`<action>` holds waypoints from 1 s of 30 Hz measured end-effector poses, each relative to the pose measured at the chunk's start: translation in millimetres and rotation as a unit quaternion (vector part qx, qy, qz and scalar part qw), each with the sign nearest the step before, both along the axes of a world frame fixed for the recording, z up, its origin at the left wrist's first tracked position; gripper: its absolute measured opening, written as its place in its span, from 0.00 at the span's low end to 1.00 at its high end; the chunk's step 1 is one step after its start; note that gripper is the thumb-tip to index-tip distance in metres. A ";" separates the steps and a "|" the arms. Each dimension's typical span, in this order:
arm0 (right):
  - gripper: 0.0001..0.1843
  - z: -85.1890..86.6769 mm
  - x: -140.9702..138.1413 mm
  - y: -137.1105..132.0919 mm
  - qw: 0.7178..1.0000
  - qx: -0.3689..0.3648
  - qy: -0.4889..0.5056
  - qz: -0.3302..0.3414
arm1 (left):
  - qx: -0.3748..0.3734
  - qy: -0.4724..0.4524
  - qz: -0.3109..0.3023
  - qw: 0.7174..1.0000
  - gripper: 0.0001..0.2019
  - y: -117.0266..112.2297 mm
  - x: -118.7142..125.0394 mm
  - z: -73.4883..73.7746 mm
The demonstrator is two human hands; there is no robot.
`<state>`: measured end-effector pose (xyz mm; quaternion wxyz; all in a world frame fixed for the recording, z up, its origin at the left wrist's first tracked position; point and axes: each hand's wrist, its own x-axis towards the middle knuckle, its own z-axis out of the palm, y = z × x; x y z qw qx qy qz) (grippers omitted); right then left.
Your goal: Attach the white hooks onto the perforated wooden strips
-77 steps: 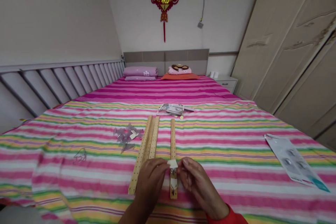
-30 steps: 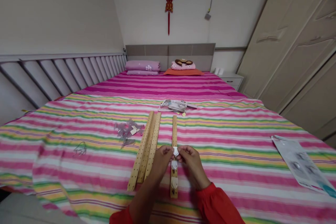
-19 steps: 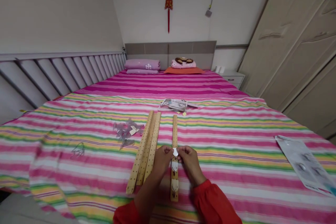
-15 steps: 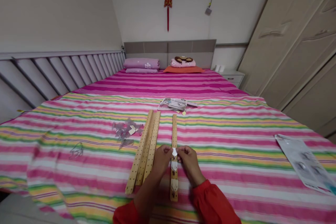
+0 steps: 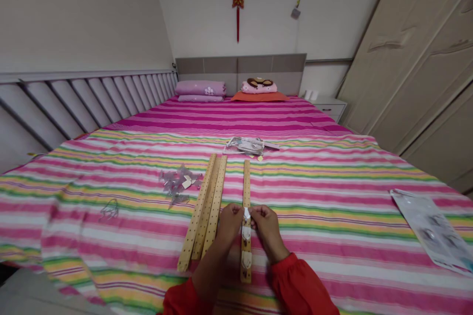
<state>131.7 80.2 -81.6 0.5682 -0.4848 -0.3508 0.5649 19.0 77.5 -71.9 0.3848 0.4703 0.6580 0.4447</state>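
Observation:
A single wooden strip [image 5: 246, 182] with small holes lies lengthwise on the striped bedspread [image 5: 325, 177]. My left hand [image 5: 229, 224] and my right hand [image 5: 266, 229] meet over it, both pinched on a small white hook [image 5: 247, 213] pressed against the strip. Two more white hooks [image 5: 246, 246] sit on the strip nearer to me. Left of it lie three more wooden strips [image 5: 207, 202] side by side.
A heap of clear plastic wrappers [image 5: 178, 183] lies left of the strips, an opened packet [image 5: 248, 145] beyond them, and a printed plastic bag [image 5: 430, 229] at the right. A slatted rail [image 5: 84, 108] runs along the left; wardrobe doors [image 5: 417, 74] stand right.
My hands moved forward along the single strip from its near end and now pinch a white hook further up it. Two hooks show behind them on the strip.

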 end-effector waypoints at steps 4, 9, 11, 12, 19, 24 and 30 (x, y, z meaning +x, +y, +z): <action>0.14 -0.4 -0.1 -0.2 1.000 -0.001 -0.001 -0.003 | -0.001 -0.019 0.005 1.000 0.05 0.9 0.6 -0.9; 0.14 -0.8 -0.2 0.8 1.000 -0.004 -0.007 -0.005 | -0.001 -0.057 0.029 0.998 0.04 0.4 3.1 -4.4; 0.14 -1.3 -0.3 1.2 1.000 -0.003 -0.010 -0.006 | -0.005 -0.068 0.043 0.997 0.04 0.2 4.2 -5.4; 0.14 -1.6 -0.2 1.4 1.000 -0.003 -0.012 -0.006 | -0.008 -0.072 0.048 0.996 0.04 0.2 4.6 -5.8; 0.16 -6.0 0.6 3.9 0.999 0.000 -0.032 -0.003 | 0.000 -0.072 0.030 0.997 0.04 1.7 4.0 -8.2; 0.17 -4.7 0.1 1.6 0.999 0.010 -0.045 0.004 | 0.003 -0.059 0.034 0.998 0.04 0.8 6.1 -6.0; 0.19 0.9 2.8 -8.2 0.997 0.035 -0.072 -0.001 | -0.044 -0.055 -0.027 0.997 0.04 -9.3 -4.7 20.0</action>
